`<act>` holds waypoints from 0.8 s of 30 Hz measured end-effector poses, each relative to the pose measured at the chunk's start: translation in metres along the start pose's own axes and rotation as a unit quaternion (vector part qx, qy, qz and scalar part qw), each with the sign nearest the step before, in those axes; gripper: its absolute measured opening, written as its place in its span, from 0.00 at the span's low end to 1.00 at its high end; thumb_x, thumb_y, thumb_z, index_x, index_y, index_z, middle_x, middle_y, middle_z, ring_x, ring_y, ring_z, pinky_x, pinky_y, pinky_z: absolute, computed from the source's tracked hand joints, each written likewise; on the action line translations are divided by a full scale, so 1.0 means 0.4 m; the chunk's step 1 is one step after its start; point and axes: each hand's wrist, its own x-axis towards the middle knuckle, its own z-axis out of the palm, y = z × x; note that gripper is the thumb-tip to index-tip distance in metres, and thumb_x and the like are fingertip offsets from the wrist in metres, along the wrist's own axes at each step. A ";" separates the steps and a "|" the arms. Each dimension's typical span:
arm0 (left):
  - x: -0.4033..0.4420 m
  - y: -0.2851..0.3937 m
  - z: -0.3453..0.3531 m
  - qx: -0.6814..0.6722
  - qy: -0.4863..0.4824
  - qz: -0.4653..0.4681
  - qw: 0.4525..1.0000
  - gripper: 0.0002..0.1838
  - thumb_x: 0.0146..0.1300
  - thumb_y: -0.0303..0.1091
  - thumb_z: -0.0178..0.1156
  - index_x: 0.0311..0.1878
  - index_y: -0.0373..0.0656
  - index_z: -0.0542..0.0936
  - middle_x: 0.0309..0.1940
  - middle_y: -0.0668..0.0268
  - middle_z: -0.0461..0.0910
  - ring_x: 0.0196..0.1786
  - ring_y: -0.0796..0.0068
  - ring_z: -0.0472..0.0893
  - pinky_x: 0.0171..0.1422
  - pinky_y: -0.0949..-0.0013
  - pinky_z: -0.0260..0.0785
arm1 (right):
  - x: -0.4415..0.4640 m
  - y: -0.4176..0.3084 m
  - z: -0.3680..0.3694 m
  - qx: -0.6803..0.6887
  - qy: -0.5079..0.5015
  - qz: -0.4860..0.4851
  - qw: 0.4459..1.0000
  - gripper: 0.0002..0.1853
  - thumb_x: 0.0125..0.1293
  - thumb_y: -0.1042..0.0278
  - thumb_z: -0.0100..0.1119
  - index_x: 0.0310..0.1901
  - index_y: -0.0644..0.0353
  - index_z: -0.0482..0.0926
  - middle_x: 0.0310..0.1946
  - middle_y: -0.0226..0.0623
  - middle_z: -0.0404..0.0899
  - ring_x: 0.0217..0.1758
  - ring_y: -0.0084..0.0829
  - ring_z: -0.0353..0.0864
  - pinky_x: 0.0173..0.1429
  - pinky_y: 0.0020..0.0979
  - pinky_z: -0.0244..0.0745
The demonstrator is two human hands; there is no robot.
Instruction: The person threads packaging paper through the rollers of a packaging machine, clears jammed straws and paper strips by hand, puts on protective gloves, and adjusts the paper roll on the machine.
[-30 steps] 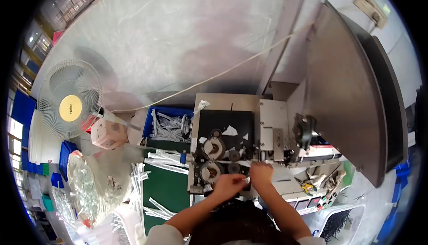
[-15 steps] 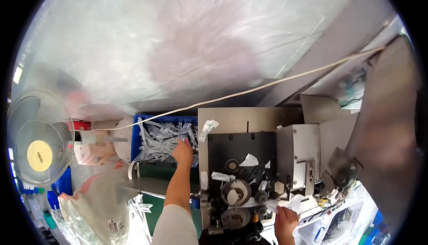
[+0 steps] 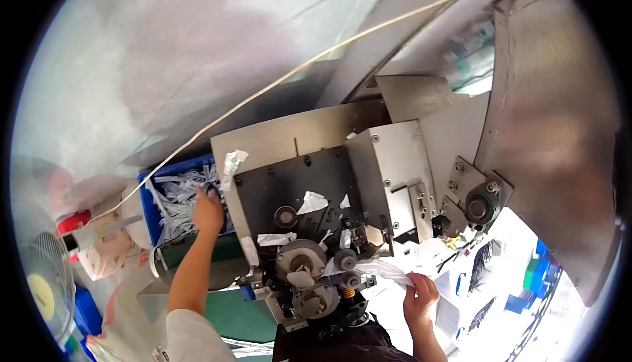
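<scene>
My right hand [image 3: 420, 299] pinches the free end of a white strip [image 3: 385, 268], which stretches leftward to the rollers [image 3: 344, 260] of a machine. Over on the left, my left hand [image 3: 209, 212] reaches into a blue bin [image 3: 150, 212] piled with thin, pale, narrow packets [image 3: 176, 199]. Its fingers are curled at the right side of the pile; what they hold, if anything, is not clear. Round metal discs [image 3: 301, 262] sit beside the rollers, below a black machine plate [image 3: 283, 194].
Torn white scraps [image 3: 313, 203] lie on the machine. A steel box housing [image 3: 398, 178] rises to its right, near a large metal panel [image 3: 559, 131]. A pale cord [image 3: 296, 69] crosses above. A fan [image 3: 43, 283] stands far left, and a green surface [image 3: 243, 316] lies below the bin.
The view has swung right and tilted, so the bin and machine sit further left. My right hand has lifted the strip end, now stretched clear of the rollers. My left hand stays at the bin.
</scene>
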 end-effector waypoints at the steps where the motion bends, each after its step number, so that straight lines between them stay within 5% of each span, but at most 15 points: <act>1: 0.025 -0.017 0.024 0.014 -0.017 0.001 1.000 0.15 0.59 0.41 0.41 0.43 0.40 0.62 0.22 0.50 0.75 0.27 0.49 0.75 0.31 0.50 0.64 | 0.003 -0.001 0.005 -0.008 0.011 -0.009 1.000 0.13 0.37 0.84 0.49 0.28 0.62 0.75 0.24 0.42 0.75 0.28 0.41 0.74 0.33 0.34 0.69; 3: 0.075 -0.021 0.042 0.015 -0.042 0.030 0.999 0.15 0.56 0.38 0.44 0.42 0.38 0.66 0.25 0.51 0.76 0.31 0.50 0.76 0.32 0.53 0.66 | -0.004 0.017 0.002 -0.006 0.027 0.003 1.000 0.13 0.38 0.85 0.48 0.29 0.62 0.75 0.24 0.42 0.75 0.28 0.42 0.74 0.32 0.34 0.69; 4: 0.149 -0.055 0.085 0.037 -0.115 0.081 0.989 0.16 0.52 0.37 0.47 0.40 0.35 0.69 0.29 0.50 0.76 0.35 0.49 0.75 0.36 0.54 0.68 | -0.003 0.017 -0.005 0.010 0.035 0.069 0.997 0.14 0.38 0.87 0.47 0.29 0.63 0.75 0.25 0.43 0.75 0.30 0.43 0.74 0.33 0.33 0.70; 5: 0.211 -0.040 0.072 0.095 -0.288 0.079 0.950 0.17 0.51 0.38 0.49 0.38 0.33 0.73 0.32 0.48 0.76 0.38 0.49 0.75 0.39 0.57 0.68 | -0.005 0.039 -0.008 0.004 0.069 0.060 0.996 0.14 0.40 0.88 0.45 0.30 0.66 0.74 0.26 0.44 0.75 0.30 0.40 0.75 0.34 0.31 0.70; 7: 0.310 -0.118 0.235 0.136 -0.205 0.140 0.959 0.19 0.52 0.41 0.49 0.36 0.32 0.74 0.31 0.47 0.76 0.38 0.51 0.76 0.40 0.58 0.68 | -0.021 0.072 -0.034 0.099 0.155 0.192 0.964 0.10 0.47 0.86 0.44 0.32 0.69 0.73 0.28 0.40 0.75 0.31 0.31 0.74 0.35 0.28 0.69; 11: 0.251 -0.086 0.154 -0.049 -0.280 -0.041 0.958 0.27 0.52 0.50 0.51 0.42 0.31 0.71 0.40 0.42 0.72 0.44 0.51 0.73 0.45 0.56 0.65 | -0.037 0.138 -0.101 0.325 0.301 0.270 0.855 0.07 0.58 0.75 0.47 0.37 0.68 0.72 0.29 0.33 0.73 0.32 0.21 0.70 0.41 0.20 0.65; 13: 0.144 -0.107 0.118 -0.070 -0.073 0.062 0.993 0.27 0.52 0.48 0.53 0.45 0.32 0.69 0.44 0.43 0.69 0.45 0.50 0.72 0.45 0.56 0.65 | -0.051 0.140 -0.120 0.450 0.265 0.279 0.806 0.07 0.58 0.76 0.48 0.37 0.66 0.73 0.30 0.32 0.74 0.34 0.20 0.70 0.42 0.22 0.66; 17: -0.068 -0.004 -0.147 -0.291 0.055 0.187 0.937 0.16 0.53 0.34 0.54 0.44 0.36 0.69 0.36 0.57 0.73 0.34 0.68 0.75 0.35 0.70 0.67 | -0.129 0.079 -0.089 0.460 0.115 0.297 0.829 0.11 0.49 0.87 0.52 0.37 0.69 0.74 0.39 0.34 0.72 0.42 0.22 0.69 0.46 0.22 0.64; 20: -0.315 0.171 -0.347 -0.425 -0.019 0.281 0.861 0.12 0.52 0.31 0.56 0.40 0.39 0.70 0.35 0.64 0.72 0.32 0.78 0.73 0.32 0.76 0.66 | -0.163 0.028 -0.037 0.505 0.048 0.264 0.820 0.11 0.47 0.87 0.56 0.32 0.62 0.77 0.39 0.35 0.74 0.46 0.30 0.69 0.52 0.30 0.61; 22: -0.458 0.244 -0.370 -0.457 -0.192 0.379 0.781 0.29 0.37 0.34 0.68 0.45 0.38 0.68 0.41 0.62 0.71 0.40 0.72 0.73 0.37 0.73 0.66 | -0.159 0.013 -0.020 0.464 0.004 0.113 0.879 0.10 0.43 0.86 0.56 0.28 0.62 0.77 0.35 0.34 0.75 0.49 0.35 0.68 0.52 0.32 0.60; 24: -0.587 0.314 -0.386 -0.508 -0.335 0.364 0.705 0.48 0.29 0.36 0.73 0.56 0.38 0.57 0.47 0.58 0.67 0.49 0.67 0.69 0.48 0.68 0.62 | -0.168 0.010 -0.001 0.442 -0.001 0.037 0.896 0.11 0.39 0.87 0.54 0.27 0.62 0.76 0.34 0.33 0.75 0.50 0.37 0.68 0.52 0.35 0.60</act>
